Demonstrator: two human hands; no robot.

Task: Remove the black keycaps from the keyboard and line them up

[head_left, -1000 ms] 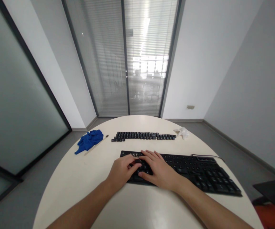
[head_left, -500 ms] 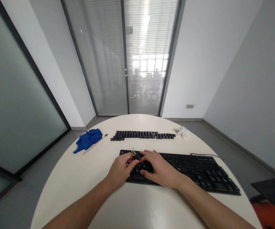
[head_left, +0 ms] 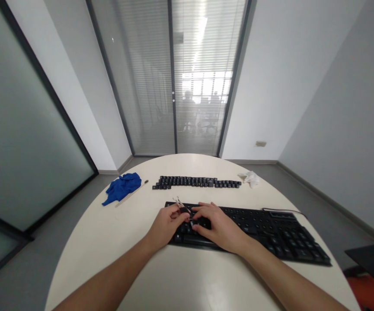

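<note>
A black keyboard (head_left: 264,233) lies on the round white table (head_left: 109,242) in front of me. My left hand (head_left: 164,224) is closed in a pinch on a small wire keycap puller (head_left: 178,203) above the keyboard's left end, with a dark keycap (head_left: 184,210) at its tip. My right hand (head_left: 219,226) rests on the keys just to the right, its fingertips touching that keycap. Rows of loose black keycaps (head_left: 196,182) lie farther back on the table.
A crumpled blue cloth (head_left: 122,187) and a thin brush (head_left: 131,194) lie at the back left. A crumpled white tissue (head_left: 250,178) sits at the back right. The keyboard's cable (head_left: 280,210) runs off to the right. A dark chair (head_left: 373,263) stands at the lower right.
My left hand has lifted slightly with the puller, bringing a keycap up from the keyboard. My right hand's fingers have curled in toward that keycap.
</note>
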